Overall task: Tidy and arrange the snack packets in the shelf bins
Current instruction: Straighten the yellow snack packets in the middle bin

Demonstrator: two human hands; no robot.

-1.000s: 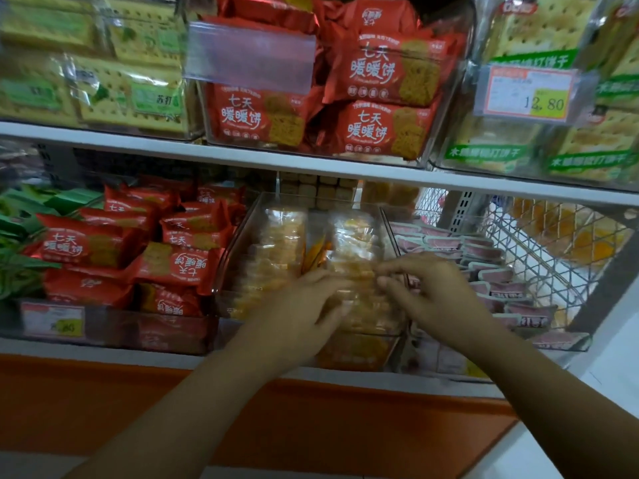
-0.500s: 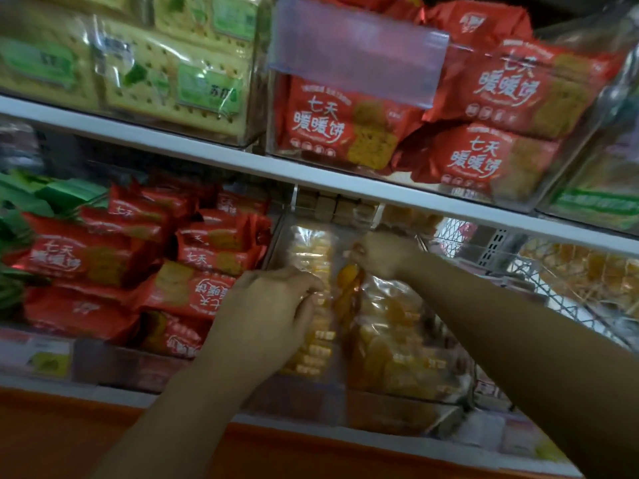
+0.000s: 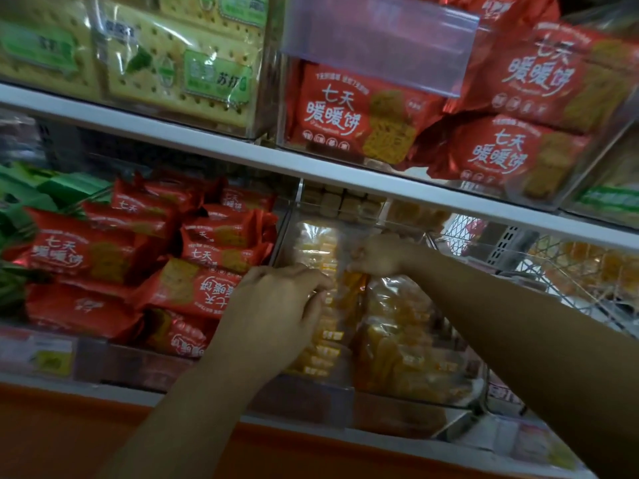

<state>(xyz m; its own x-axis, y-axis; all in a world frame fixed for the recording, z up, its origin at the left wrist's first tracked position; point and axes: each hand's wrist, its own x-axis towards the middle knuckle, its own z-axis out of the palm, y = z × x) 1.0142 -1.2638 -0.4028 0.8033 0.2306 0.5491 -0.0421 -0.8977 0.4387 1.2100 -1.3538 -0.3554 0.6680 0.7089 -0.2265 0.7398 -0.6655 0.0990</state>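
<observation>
Left grip [image 3: 276, 305] and right grip [image 3: 377, 255] together pinch 1 clear-wrapped snack packet [image 3: 321, 247] between them, in the clear bin [image 3: 311, 395] — likely light, slippery film, brittle inside — best held by its ends.

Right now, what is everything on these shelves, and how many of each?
upper red packets: at least four, red, upper shelf's middle bin.
lower red packets: about ten, red, lower shelf's left bin.
cracker packs: several, pale yellow with green labels, upper left.
green packets: several, green, lower far left.
clear packets: many, yellow-orange contents, lower middle bin.
wire basket: one, silver, lower right.
label holder: one, clear, on upper bin.
left hand: one, gripping clear packets near the front.
right hand: one, pinching a clear packet farther back.
</observation>
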